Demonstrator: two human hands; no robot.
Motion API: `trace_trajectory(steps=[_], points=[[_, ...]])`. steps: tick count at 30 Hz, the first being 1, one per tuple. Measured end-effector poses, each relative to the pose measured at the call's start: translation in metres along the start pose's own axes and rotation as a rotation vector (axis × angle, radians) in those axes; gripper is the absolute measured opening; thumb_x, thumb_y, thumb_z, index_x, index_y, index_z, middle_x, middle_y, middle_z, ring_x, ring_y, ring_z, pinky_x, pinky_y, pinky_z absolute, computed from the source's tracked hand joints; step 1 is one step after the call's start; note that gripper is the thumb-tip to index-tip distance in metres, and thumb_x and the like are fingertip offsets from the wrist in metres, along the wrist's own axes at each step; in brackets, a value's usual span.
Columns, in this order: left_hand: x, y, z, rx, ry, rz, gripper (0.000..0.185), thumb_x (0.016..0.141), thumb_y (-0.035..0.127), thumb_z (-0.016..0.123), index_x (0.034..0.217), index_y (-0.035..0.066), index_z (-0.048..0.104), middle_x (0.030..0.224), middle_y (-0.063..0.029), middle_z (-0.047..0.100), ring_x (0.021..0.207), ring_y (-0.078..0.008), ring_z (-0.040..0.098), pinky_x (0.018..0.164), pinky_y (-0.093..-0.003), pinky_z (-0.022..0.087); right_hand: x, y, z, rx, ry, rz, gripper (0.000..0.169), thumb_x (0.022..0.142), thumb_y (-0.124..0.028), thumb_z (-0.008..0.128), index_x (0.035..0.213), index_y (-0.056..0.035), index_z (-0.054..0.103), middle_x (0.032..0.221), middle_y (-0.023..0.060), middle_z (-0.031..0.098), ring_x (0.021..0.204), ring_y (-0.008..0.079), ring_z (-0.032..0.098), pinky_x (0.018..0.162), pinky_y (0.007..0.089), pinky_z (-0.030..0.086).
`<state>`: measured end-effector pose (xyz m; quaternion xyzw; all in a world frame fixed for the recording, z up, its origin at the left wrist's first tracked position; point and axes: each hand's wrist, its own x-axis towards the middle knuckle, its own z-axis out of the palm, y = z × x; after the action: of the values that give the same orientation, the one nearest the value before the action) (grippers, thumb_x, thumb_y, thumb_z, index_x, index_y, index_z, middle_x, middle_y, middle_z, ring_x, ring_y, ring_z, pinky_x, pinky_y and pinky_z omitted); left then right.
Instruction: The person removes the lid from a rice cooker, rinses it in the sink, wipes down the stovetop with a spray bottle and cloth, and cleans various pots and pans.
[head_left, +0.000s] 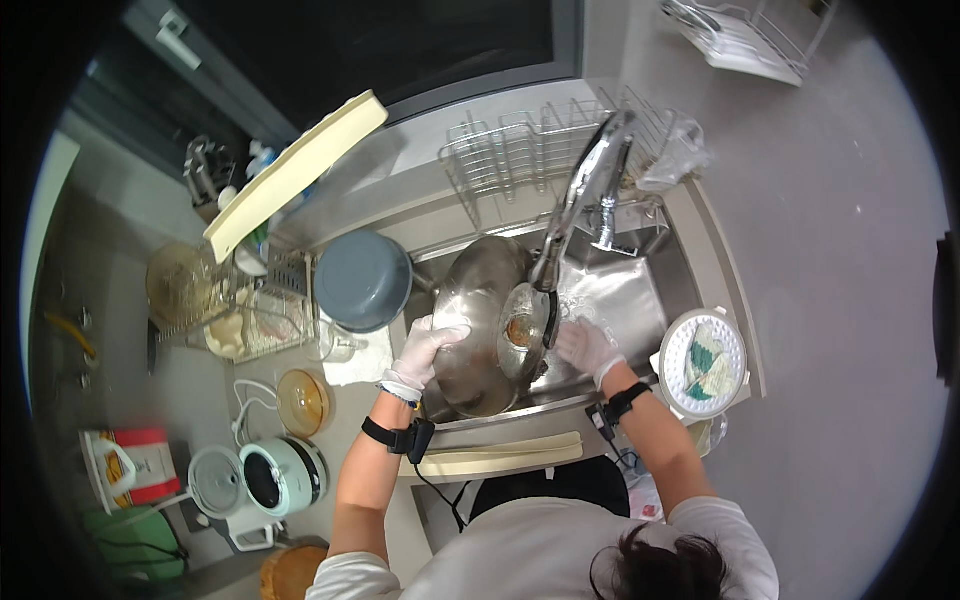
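Observation:
In a clear glove, my left hand (429, 349) grips the near left edge of a large metal wok (476, 322), tilted on its side in the stainless steel sink (637, 292). The wok's base faces right and bears a brownish patch. The chrome faucet's spout (546, 271) is over the upper part of that base, and a dark curved piece stands at its right. My right hand (589, 347), gloved too, is just right of the wok over the sink, fingers spread, with nothing seen in it. Wet streaks and small bubbles show on the sink floor.
A grey-blue basin (363, 280) stands left of the sink, a wire dish rack (525, 150) behind it. On the right rim sits a white colander (703, 363) with green and white cloths. Left lie a glass mug (339, 343), an amber bowl (302, 403) and a small mint-green cooker (277, 477).

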<state>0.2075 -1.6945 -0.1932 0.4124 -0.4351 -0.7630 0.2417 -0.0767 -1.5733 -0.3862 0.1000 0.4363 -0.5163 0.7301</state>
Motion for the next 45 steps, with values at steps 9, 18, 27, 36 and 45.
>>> trace_trajectory(steps=[9,18,27,36,45], points=[[0.025,0.0,0.045,0.354,-0.205,-0.078,0.026,0.074,0.006,0.076,0.098,0.001,0.066,0.087,-0.0002,0.066,0.078,-0.007,0.059,0.074,-0.0231,0.048,-0.027,-0.052,0.036,-0.117,-0.03,-0.147,0.039,0.094,-0.044,0.051,0.114,-0.0112,0.057,0.106,0.006,0.061,0.094,0.0182,0.056,0.085,0.0353,0.043],[0.031,0.001,0.042,0.382,-0.215,-0.134,0.016,0.081,0.007,0.071,0.096,0.002,0.066,0.086,0.0023,0.064,0.079,-0.0049,0.057,0.074,-0.0218,0.047,-0.041,-0.05,0.05,-0.086,0.091,-0.455,0.013,0.089,-0.019,0.063,0.096,-0.0093,0.058,0.072,-0.0022,0.055,0.059,0.0081,0.049,0.053,0.0235,0.04],[0.051,-0.009,0.05,0.366,-0.15,-0.112,0.013,0.083,0.007,0.069,0.094,0.004,0.066,0.082,0.0036,0.064,0.073,-0.0024,0.055,0.07,-0.0193,0.045,-0.054,-0.032,0.077,-0.299,0.133,-0.815,0.047,0.082,-0.003,0.067,0.124,-0.0033,0.048,0.101,0.0015,0.056,0.072,0.0049,0.047,0.06,0.0197,0.04],[0.087,-0.037,0.055,0.325,-0.153,-0.081,0.007,0.082,0.009,0.07,0.085,0.006,0.064,0.076,0.007,0.056,0.069,-0.0019,0.047,0.063,-0.0196,0.04,-0.082,-0.005,0.085,-0.474,0.121,-0.885,0.047,0.079,-0.001,0.068,0.121,-0.0026,0.048,0.115,0.0103,0.058,0.108,0.0191,0.057,0.092,0.0301,0.044],[0.093,-0.017,0.058,0.194,-0.179,-0.178,0.022,0.083,0.004,0.067,0.104,0.001,0.064,0.095,-0.0018,0.066,0.083,-0.0079,0.06,0.077,-0.0224,0.049,-0.093,0.004,0.086,-0.925,0.005,-0.971,0.038,0.076,0.0,0.065,0.111,-0.0005,0.051,0.104,0.0154,0.061,0.102,0.0283,0.061,0.088,0.0339,0.046]])
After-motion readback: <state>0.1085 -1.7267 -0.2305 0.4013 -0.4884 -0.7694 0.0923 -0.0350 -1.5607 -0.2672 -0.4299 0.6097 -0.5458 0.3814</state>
